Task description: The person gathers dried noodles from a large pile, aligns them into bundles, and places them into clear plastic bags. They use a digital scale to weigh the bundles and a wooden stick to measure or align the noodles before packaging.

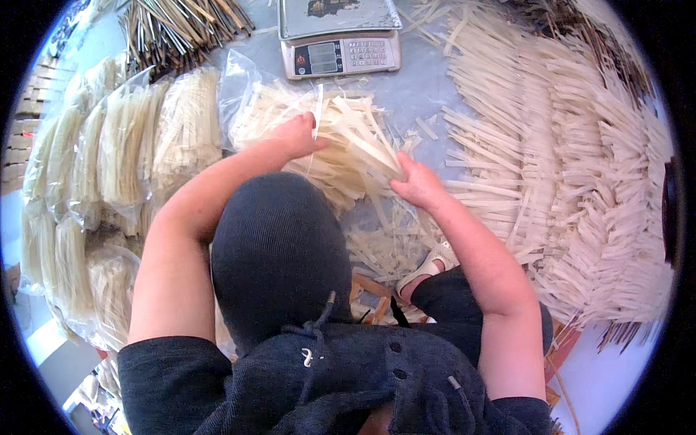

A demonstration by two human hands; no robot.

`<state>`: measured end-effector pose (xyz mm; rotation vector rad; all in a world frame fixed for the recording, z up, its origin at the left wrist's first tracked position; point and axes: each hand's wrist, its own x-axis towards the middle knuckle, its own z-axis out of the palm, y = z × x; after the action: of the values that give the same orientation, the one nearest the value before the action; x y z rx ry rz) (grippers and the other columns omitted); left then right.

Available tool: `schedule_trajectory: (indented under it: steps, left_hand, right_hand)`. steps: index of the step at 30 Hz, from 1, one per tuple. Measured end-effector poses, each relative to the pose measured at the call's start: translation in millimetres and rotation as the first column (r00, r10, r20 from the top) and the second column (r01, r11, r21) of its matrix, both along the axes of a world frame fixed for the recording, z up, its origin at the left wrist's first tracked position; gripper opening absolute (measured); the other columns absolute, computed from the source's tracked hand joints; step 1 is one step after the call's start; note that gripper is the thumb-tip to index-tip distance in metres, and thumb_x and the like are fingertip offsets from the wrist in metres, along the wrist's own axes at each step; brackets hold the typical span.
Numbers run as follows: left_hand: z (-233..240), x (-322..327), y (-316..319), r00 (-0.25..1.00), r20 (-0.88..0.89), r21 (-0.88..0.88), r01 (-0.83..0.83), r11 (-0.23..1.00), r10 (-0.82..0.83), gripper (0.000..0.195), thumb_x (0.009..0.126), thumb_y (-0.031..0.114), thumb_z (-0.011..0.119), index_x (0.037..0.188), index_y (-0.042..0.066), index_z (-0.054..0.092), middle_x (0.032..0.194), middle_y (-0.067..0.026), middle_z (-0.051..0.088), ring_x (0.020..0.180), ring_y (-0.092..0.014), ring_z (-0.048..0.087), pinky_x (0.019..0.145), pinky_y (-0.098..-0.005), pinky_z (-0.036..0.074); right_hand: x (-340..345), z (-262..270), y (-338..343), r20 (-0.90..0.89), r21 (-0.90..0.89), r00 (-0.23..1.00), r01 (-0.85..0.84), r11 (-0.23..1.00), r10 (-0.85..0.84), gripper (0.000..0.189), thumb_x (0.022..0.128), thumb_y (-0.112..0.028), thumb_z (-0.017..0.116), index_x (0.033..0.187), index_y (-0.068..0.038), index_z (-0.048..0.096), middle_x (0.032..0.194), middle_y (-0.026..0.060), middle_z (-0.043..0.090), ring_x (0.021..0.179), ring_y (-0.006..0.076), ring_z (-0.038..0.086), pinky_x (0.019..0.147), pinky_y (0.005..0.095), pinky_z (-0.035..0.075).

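Observation:
My left hand (302,133) is at the mouth of a clear plastic bag (239,73), its fingers curled at the bag's edge, palm side hidden. Pale flat dried strips (266,111) fill the bag. To the right, my right hand (416,179) pinches the near right ends of a fanned bundle of pale strips (359,133), whose far ends point up and left towards the bag's mouth. More loose strips (331,176) lie under and between my hands.
A digital scale (340,54) stands beyond my hands. Bagged bundles (125,147) lie at left, near a pile of thin dark sticks (179,27). Long rows of loose strips (522,109) cover the right side. A dark cloth hood or cap (280,244) blocks part of the near view.

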<state>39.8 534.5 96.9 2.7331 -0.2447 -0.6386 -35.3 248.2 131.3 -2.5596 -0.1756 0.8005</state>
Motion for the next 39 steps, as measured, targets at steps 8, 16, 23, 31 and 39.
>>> schedule_trajectory:
  steps: [8,16,23,31,39]
  left_hand:
    - [-30.4,14.3,11.1,0.719,-0.527,-0.568,-0.694,0.442,0.453,0.023,0.088,0.020,0.058,0.110,0.012,0.058,0.089,0.0032,0.061,0.074,-0.007,0.057,0.065,-0.0248,0.051]
    - [-7.3,16.1,6.4,0.748,-0.460,-0.722,-0.629,0.288,0.479,0.028,0.089,0.017,0.057,0.116,0.012,0.058,0.091,0.0018,0.060,0.081,-0.007,0.055,0.065,-0.0244,0.050]
    - [-13.2,12.9,11.3,0.771,-0.514,-0.681,-0.633,0.369,0.375,0.033,0.089,0.015,0.057,0.121,0.013,0.059,0.090,0.0023,0.057,0.073,-0.007,0.055,0.065,-0.0258,0.050]
    - [23.7,13.6,-15.6,0.916,-0.370,-0.784,-0.396,0.478,0.153,0.032,0.089,0.013,0.057,0.120,0.004,0.058,0.083,-0.0013,0.059,0.073,-0.008,0.056,0.065,-0.0250,0.051]
    - [-2.1,27.0,-11.6,0.930,-0.208,-0.792,-0.342,0.505,0.304,0.026,0.088,0.011,0.058,0.113,0.005,0.062,0.083,-0.0024,0.061,0.069,-0.007,0.055,0.061,-0.0236,0.047]
  right_hand:
    - [21.4,-71.5,13.4,0.062,0.000,0.987,-0.151,0.988,0.151,0.036,0.081,-0.020,0.059,0.111,-0.009,0.041,0.093,0.0216,0.063,0.087,0.0401,0.062,0.075,0.0486,0.049]
    - [46.0,-77.9,31.7,0.148,-0.214,0.914,-0.344,0.914,0.379,0.055,0.084,-0.011,0.051,0.137,-0.012,0.034,0.097,0.0178,0.063,0.087,0.0338,0.063,0.075,0.0440,0.049]
    - [65.7,-53.4,35.6,0.005,-0.168,0.911,-0.406,0.898,0.413,0.061,0.084,-0.013,0.052,0.141,-0.013,0.031,0.100,0.0173,0.064,0.091,0.0342,0.063,0.077,0.0440,0.050]
    - [122.8,-46.5,113.1,0.030,-0.055,0.934,-0.355,0.933,0.357,0.036,0.081,-0.013,0.055,0.117,-0.008,0.056,0.107,0.0176,0.065,0.096,0.0326,0.064,0.081,0.0437,0.050]
    - [119.5,-44.7,115.4,0.167,0.413,0.981,-0.158,0.897,0.096,0.033,0.078,-0.022,0.066,0.107,-0.008,0.062,0.108,0.0155,0.064,0.097,0.0319,0.062,0.087,0.0407,0.049]
